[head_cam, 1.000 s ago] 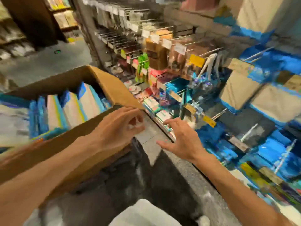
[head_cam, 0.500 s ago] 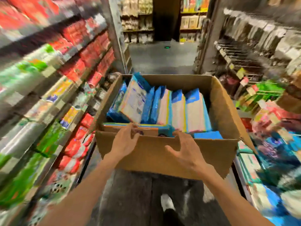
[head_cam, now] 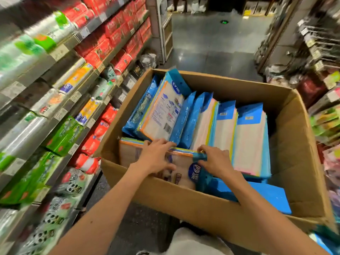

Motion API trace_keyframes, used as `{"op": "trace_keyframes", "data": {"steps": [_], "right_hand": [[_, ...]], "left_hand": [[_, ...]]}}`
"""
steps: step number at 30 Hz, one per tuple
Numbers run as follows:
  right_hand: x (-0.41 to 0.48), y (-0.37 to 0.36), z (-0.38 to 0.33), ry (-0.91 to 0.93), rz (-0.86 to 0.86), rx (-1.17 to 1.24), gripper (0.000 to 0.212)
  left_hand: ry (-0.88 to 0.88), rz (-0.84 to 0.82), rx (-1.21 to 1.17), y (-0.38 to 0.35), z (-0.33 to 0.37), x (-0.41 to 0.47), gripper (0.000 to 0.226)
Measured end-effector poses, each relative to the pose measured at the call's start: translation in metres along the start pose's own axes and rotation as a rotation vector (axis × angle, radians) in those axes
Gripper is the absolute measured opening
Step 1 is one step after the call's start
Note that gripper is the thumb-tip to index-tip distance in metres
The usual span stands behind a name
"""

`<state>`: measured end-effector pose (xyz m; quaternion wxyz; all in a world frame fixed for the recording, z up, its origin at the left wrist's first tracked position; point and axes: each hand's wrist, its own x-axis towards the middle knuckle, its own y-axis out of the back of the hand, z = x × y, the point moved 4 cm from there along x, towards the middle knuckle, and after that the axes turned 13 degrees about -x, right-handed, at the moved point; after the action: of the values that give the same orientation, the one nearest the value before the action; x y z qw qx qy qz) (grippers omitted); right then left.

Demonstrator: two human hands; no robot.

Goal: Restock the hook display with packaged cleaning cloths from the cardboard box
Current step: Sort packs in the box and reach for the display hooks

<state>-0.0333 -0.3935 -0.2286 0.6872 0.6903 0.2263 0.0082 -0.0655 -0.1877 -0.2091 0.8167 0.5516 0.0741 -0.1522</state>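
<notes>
cloth packs [head_cam: 244,142] in cardboard box [head_cam: 184,201], shelves [head_cam: 60,100] left

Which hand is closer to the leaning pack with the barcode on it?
Left. The left hand is right by the barcode pack's lower edge; the right hand is farther to the right. Both grip the front pack.

A single wide-angle camera sits on the person's head, facing forward and down, close above the cardboard box [head_cam: 184,205]. Both forearms enter from the bottom edge; the left hand [head_cam: 156,157] and right hand [head_cam: 219,161] meet mid-frame on a flat packet [head_cam: 184,162]. Shelves [head_cam: 55,89] bend away left of the left hand, the hook display [head_cam: 320,52] right of the right hand, aisle floor [head_cam: 211,43] beyond both.
</notes>
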Motion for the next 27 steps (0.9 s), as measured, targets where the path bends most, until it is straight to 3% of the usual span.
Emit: {"op": "trace_keyframes", "data": {"steps": [4, 8, 12, 15, 19, 22, 25, 27], "right_hand": [[0.018, -0.003, 0.021, 0.061, -0.124, 0.114, 0.051], [0.023, -0.010, 0.042, 0.087, -0.204, 0.219, 0.054], [0.034, 0.001, 0.055, -0.043, -0.153, 0.663, 0.059], [0.060, 0.015, 0.062, -0.144, -0.065, 0.832, 0.061], [0.105, 0.038, 0.060, -0.155, 0.117, 0.777, 0.026], [0.134, 0.067, 0.036, -0.055, 0.127, 0.771, 0.014], [0.159, 0.093, -0.002, 0.107, 0.061, 0.915, 0.040], [0.178, 0.100, -0.029, 0.071, 0.009, 0.897, 0.034]], "left_hand": [[0.021, -0.030, 0.182, -0.006, 0.002, 0.022, 0.075], [-0.023, -0.048, 0.143, -0.017, 0.005, 0.035, 0.058], [-0.064, 0.039, 0.050, -0.013, 0.006, 0.035, 0.050], [-0.036, 0.185, -0.097, 0.004, -0.004, 0.026, 0.044], [0.054, 0.394, -0.411, 0.042, -0.015, 0.002, 0.029], [0.147, 0.588, -0.691, 0.068, -0.018, -0.011, 0.022], [0.173, 0.768, -0.827, 0.095, -0.029, -0.019, 0.027], [0.218, 0.895, -0.900, 0.109, -0.042, -0.025, 0.029]]}}
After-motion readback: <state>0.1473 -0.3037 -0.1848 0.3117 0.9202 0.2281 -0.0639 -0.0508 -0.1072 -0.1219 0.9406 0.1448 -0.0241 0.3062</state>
